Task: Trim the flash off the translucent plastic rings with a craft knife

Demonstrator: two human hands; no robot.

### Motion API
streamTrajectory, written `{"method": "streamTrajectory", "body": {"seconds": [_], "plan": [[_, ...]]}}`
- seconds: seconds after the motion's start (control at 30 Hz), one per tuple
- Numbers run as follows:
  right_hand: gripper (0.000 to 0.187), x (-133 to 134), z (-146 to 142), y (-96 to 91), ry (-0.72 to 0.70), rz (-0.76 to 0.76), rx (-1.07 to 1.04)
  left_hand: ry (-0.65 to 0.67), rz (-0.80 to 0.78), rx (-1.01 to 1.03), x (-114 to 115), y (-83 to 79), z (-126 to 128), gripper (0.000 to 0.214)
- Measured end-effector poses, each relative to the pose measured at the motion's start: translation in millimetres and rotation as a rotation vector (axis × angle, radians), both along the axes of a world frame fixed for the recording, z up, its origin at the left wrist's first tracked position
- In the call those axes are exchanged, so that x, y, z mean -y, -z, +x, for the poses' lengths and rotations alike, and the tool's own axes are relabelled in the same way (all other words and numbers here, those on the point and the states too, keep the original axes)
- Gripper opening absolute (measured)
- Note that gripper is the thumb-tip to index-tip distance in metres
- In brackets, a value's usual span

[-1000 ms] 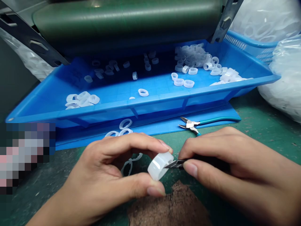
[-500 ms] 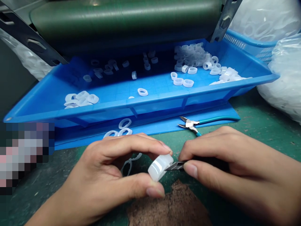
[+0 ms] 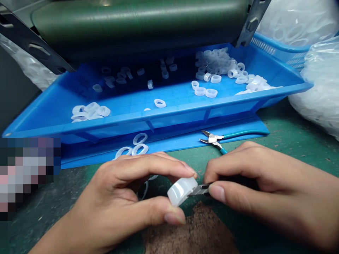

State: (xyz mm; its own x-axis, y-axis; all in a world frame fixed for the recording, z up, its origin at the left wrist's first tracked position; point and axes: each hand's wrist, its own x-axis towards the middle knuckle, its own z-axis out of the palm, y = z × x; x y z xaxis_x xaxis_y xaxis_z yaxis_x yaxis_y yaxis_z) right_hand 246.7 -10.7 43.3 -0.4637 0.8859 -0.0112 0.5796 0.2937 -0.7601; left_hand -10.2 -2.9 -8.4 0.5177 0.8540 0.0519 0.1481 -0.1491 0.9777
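**A:** What's around us at this bench?

**B:** We're over a green work mat (image 3: 299,148) with a wide blue plastic tray (image 3: 159,121) in front of us, below a dark green roller (image 3: 137,21). Clear bags of white rings (image 3: 323,95) bulge at the right.

**A:** And nearer in?

**B:** We see soft, milky rings (image 3: 214,63) scattered across the tray, and teal-handled side cutters (image 3: 212,138) lying on a flat blue sheet (image 3: 238,128).

**A:** Where's the piece we're holding?

**B:** A translucent ring (image 3: 181,191) sits just in front of the tray, above a rough brown patch (image 3: 190,229). Our left hand (image 3: 127,190) is nearer, pinching it firmly between thumb and fingertips. Its long axis tilts up toward the right.

**A:** And the right hand (image 3: 254,180)?

**B:** Its thumb and fingers are closed on a black-handled craft knife (image 3: 200,190). The slim steel blade points left, touching the ring's right edge.
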Motion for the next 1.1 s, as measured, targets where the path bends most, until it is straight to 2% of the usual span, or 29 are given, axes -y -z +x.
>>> {"method": "streamTrajectory", "body": {"seconds": [0.33, 0.57, 0.7, 0.8, 0.93, 1.1], "plan": [[0.029, 0, -3, 2.4, -0.013, 0.022, 0.002, -0.038, -0.028, 0.017, 2, -3.1, 2, 0.04], [0.027, 4, 18, 26.4, -0.022, 0.038, 0.009, -0.03, -0.048, 0.012, 3, -3.2, 1, 0.04], [0.027, 13, 37, 43.5, -0.08, 0.23, -0.061, -0.028, -0.042, 0.011, 0, -3.2, 2, 0.041], [0.041, 16, 43, 47.8, -0.117, 0.332, -0.08, -0.022, -0.037, 0.003, -1, -2.7, 2, 0.041], [0.03, 15, 43, 45.1, -0.144, 0.284, -0.071, -0.02, -0.029, 0.003, 0, -1.0, 0, 0.041], [0.026, 5, 24, 33.8, -0.042, 0.07, 0.002, -0.013, -0.031, 0.001, 0, -2.6, 1, 0.043]]}}
